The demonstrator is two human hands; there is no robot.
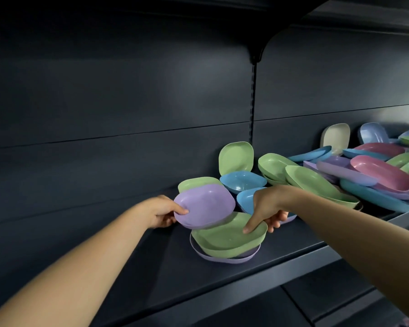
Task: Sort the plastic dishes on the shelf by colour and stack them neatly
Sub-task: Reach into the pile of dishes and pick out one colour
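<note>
My left hand (162, 211) pinches the left rim of a purple dish (204, 205), thumb inside, holding it tilted above the shelf. My right hand (267, 208) grips the far right rim of a green dish (227, 237), thumb on its inner surface. That green dish sits on another green one, both resting in a purple plate (224, 258) on the dark shelf (257, 267). Behind the held purple dish lies a green dish (196, 181). Two blue bowls (242, 180) sit behind my right hand, and a green dish (236, 157) leans upright against the back panel.
A mixed heap of green, blue, pink and purple dishes (364, 175) fills the shelf to the right, with a cream dish (336, 138) leaning on the back wall. An upper shelf bracket (256, 53) hangs above. The shelf's left half holds nothing visible.
</note>
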